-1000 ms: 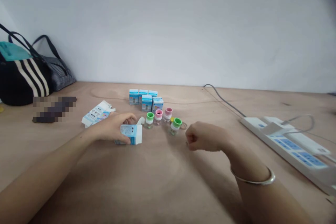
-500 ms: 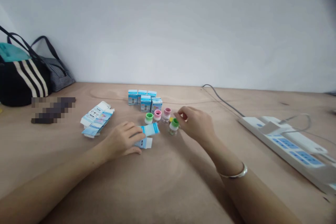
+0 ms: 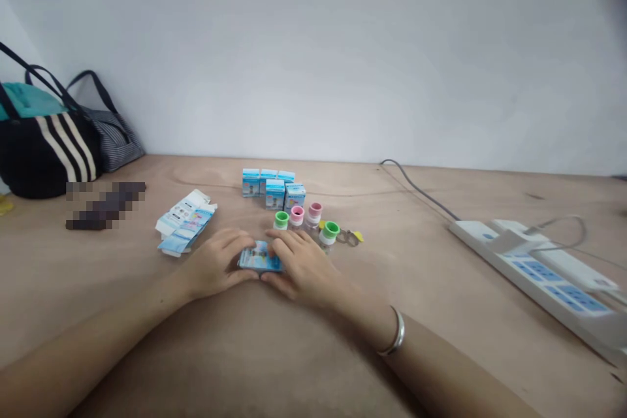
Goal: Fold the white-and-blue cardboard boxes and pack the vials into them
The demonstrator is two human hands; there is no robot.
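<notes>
Two hands grip one blue-and-white carton (image 3: 259,257), which lies flat on the plywood table (image 3: 147,173) at mid-frame: left hand (image 3: 215,266) at its 9 o'clock, right hand (image 3: 298,271) at its 3 o'clock, fingers closed over it from both sides. From the carton, left to right: striped bag (image 3: 44,157) at 9, flat cartons (image 3: 185,225) at 10, five boxes (image 3: 272,186) at 12, four vials (image 3: 306,222) with green and pink caps at 1, power strip (image 3: 529,268) at 3. Box and carton labels are blue and white, but the print is too small to read, so no brand is legible.
</notes>
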